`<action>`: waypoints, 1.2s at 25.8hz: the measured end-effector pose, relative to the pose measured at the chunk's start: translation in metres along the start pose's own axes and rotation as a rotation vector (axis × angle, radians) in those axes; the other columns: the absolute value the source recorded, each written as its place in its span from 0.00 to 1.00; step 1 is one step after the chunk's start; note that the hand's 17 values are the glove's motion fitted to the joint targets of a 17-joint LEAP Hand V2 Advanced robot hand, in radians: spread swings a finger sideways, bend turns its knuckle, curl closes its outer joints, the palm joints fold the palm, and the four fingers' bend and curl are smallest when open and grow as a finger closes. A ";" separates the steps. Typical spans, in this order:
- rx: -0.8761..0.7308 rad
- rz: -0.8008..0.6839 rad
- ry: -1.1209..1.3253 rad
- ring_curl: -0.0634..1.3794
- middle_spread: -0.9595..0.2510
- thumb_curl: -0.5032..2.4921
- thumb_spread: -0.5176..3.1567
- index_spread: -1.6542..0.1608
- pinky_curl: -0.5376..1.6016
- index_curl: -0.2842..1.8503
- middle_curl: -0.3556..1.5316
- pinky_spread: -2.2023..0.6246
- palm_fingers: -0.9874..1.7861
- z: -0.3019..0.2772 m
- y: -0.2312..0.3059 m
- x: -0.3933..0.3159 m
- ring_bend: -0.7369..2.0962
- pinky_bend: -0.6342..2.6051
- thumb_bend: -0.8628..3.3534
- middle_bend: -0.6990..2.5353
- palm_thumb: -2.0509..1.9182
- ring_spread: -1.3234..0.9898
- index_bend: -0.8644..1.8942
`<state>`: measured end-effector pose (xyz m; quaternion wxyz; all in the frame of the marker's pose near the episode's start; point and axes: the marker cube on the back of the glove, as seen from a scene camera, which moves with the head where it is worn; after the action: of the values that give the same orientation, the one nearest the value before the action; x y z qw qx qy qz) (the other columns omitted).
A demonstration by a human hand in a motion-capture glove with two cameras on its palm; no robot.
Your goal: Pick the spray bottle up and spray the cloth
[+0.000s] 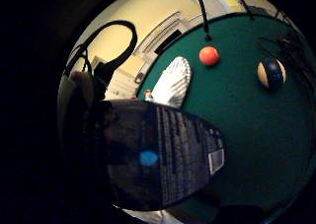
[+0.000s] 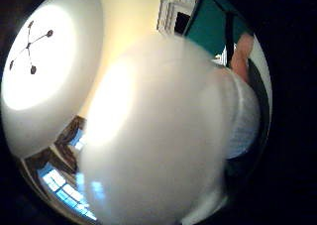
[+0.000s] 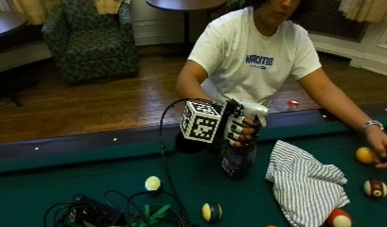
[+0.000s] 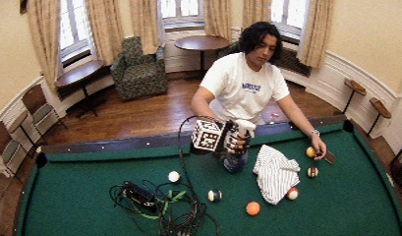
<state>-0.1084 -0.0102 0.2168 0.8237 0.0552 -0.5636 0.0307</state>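
A dark spray bottle (image 3: 238, 158) with a white spray head (image 3: 252, 110) stands upright on the green felt, its base at or just above the cloth of the table. My gloved right hand (image 3: 242, 130) grips its neck, fingers curled round it. The bottle's dark labelled body (image 1: 163, 157) fills the little finger side palm view, and the white head (image 2: 158, 136) fills the thumb side palm view. A striped white cloth (image 3: 306, 182) lies crumpled on the felt just right of the bottle; it shows too as cloth (image 1: 173, 82) and cloth (image 4: 276, 173).
Several billiard balls lie around: a white one (image 3: 153, 183), a blue-striped one (image 3: 210, 212), an orange one (image 4: 253, 208), a red-striped one (image 3: 374, 188). Tangled cables (image 3: 111, 213) fill the near left. The person's bare left hand (image 3: 382, 149) rests by a yellow ball (image 3: 364, 154). The table rail (image 3: 86, 144) runs behind.
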 end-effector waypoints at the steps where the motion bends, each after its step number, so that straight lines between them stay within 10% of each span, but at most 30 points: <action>1: 0.003 -0.001 -0.007 0.31 0.62 0.32 0.37 0.75 0.40 0.32 0.43 0.73 0.82 -0.001 -0.001 -0.002 0.44 0.27 0.20 0.36 0.74 0.48 0.40; 31: 0.020 0.134 -0.078 0.31 0.61 0.32 0.40 0.73 0.39 0.33 0.43 0.78 0.69 -0.011 0.010 0.008 0.42 0.23 0.19 0.35 0.73 0.48 0.38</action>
<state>-0.0961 0.0013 0.2205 0.7965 0.0266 -0.5974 0.0893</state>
